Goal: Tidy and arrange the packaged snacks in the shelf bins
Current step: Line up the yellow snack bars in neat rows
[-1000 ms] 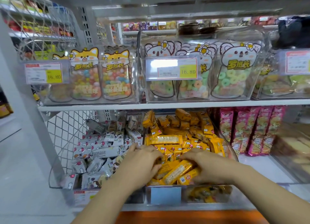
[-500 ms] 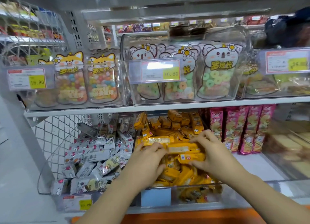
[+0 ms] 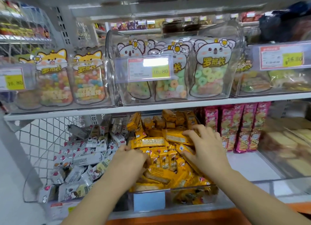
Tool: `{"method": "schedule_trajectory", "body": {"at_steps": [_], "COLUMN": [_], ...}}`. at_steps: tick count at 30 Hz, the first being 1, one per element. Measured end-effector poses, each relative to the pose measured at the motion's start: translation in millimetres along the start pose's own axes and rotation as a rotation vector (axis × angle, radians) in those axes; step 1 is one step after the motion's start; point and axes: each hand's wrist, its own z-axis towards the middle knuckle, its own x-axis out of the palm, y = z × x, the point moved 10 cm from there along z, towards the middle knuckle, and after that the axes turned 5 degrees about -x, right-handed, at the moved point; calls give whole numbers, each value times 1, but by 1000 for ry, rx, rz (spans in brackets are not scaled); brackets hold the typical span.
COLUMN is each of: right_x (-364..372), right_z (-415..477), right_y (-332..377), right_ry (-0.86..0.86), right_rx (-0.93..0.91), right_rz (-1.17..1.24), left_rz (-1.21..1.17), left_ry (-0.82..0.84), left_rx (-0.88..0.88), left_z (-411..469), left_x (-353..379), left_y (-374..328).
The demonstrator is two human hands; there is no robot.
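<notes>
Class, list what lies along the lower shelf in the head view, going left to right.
wire mesh → white snack packets → yellow snack packets → pink snack packs → biscuits

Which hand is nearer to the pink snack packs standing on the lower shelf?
Right. The right hand rests on the yellow packs, just left of the pink snack packs; the left hand is at the bin's far left side.
</notes>
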Motion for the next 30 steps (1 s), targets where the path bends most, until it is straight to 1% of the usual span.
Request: {"method": "schedule_trajectory", "body": {"at_steps": [4,7,8,11,14,16,18,20,25,28,30], "right_x": [-9,-5,-3,4,10,16,19,22,23,23,23], "right_z": [-6,-15,-19,-20,-13,-10,-4,1,12,8,8], "right_y": [18,40,45,52,55,58,59,60,55,53,57], "right_ry": [-31,35,70,182,289,321,294,298,295,283,283], "right_rx": [-150,-316,-346,-348,-337,-358,-332,-293,-151,-72,-64], "right_rz": [23,39,56,87,121,178,265,342,513,607,639], "left_rz": [158,210,211,223,212,182,79,-115,-613,-833,-941], "left_ry": [48,68,67,60,91,103,64,-7,-293,-340,-349], "left_rx": [13,28,33,49,42,53,74,77,40,21,28], "left_z": [2,7,9,14,19,22,22,19,7,0,-2], "left_x": [12,22,23,26,33,33,24,10,-28,-42,-48], "left_y": [-6,-12,-13,-17,-23,-30,-36,-33,1,11,13]}}
